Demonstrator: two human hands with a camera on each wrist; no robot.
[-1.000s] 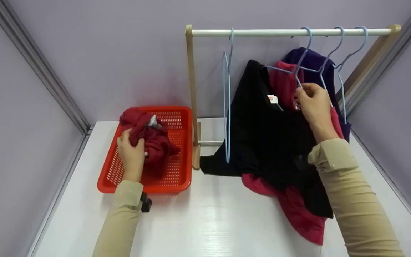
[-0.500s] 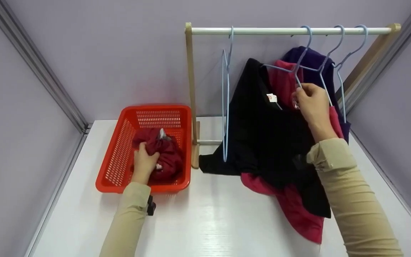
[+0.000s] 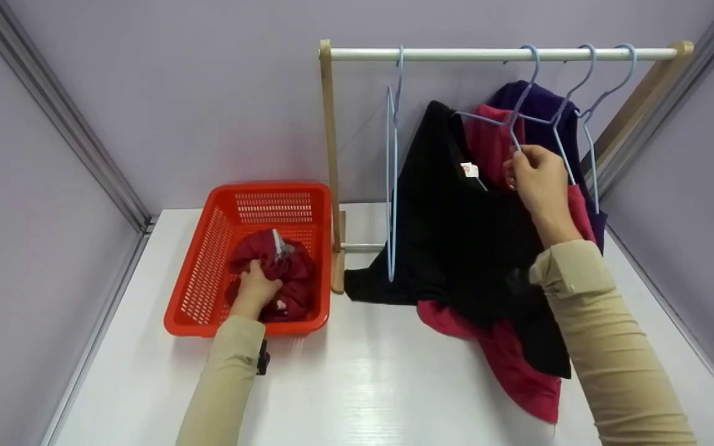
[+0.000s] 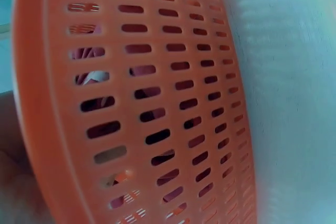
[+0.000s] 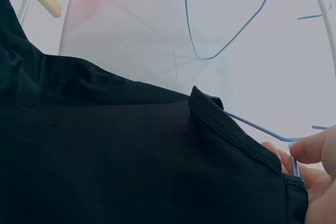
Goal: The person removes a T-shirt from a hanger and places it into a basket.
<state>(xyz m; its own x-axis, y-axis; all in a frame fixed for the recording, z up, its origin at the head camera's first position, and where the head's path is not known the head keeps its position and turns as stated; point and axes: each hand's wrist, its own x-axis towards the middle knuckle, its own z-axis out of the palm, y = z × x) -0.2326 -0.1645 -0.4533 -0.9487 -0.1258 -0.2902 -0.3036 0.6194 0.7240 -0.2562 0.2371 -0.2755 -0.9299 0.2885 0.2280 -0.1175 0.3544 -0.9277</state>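
My left hand [image 3: 256,290] is down inside the red basket [image 3: 174,303], its thumb and fingers gripping a bunched dark red garment [image 3: 295,263]. The left wrist view is mostly filled by the basket's slotted wall [image 4: 173,85], with part of the hand behind its rim. On the right, my right hand [image 3: 543,186] pinches the sloping arm of a light blue hanger [image 3: 511,123] hooked on the rail. A black top [image 3: 468,248] hangs from that hanger, a white label at its neck. In the right wrist view, the fingers [image 5: 310,148] hold the wire beside the black neckline.
A wooden rack with a white rail [image 3: 456,55] stands on the white table [image 3: 357,384]. One bare blue hanger [image 3: 394,186] hangs left of the black top. Behind the top hang pink-red cloth [image 3: 493,145] and a dark purple garment [image 3: 537,102] on other hangers.
My left hand has lowered the dark red garment from the basket's upper left down into its lower middle, moving right and toward me. My right hand stays on the hanger.
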